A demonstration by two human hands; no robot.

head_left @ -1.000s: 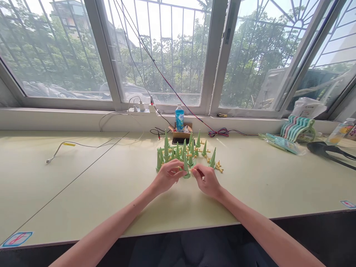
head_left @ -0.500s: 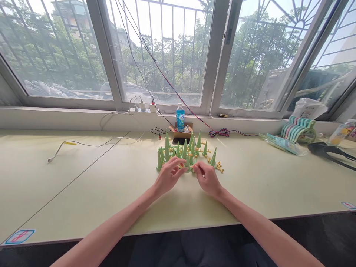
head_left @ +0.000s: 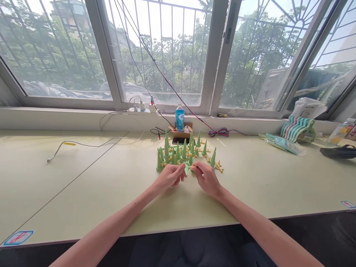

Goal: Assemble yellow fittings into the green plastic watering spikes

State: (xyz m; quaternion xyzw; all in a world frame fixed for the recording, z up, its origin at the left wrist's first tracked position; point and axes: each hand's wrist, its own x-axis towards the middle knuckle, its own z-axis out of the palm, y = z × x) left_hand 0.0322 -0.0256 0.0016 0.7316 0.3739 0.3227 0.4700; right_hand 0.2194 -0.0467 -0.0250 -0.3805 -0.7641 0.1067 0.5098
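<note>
My left hand (head_left: 172, 175) is closed on a small green cone (head_left: 186, 169), which tilts with its tip downward. Just to the right, my right hand (head_left: 205, 176) pinches a small yellow piece (head_left: 191, 167) whose end is at the green cone's wide part; whether the two are joined is too small to tell. Behind both hands, several upright green cones (head_left: 184, 150) stand in a cluster with yellow pieces among them. More yellow branched pieces (head_left: 219, 167) lie at the cluster's right edge.
Behind the cluster are a dark flat object (head_left: 179, 141), a cardboard box (head_left: 182, 134) and a blue bottle (head_left: 180, 118). A white cable (head_left: 86, 144) lies at left. Hangers (head_left: 297, 129), plastic packets (head_left: 282, 144) and a black item (head_left: 338, 151) are at right.
My left hand has closed round a green cone that stood upright, and the cone is now tilted. My right hand has barely moved. The black item at far right has shifted right and changed shape.
</note>
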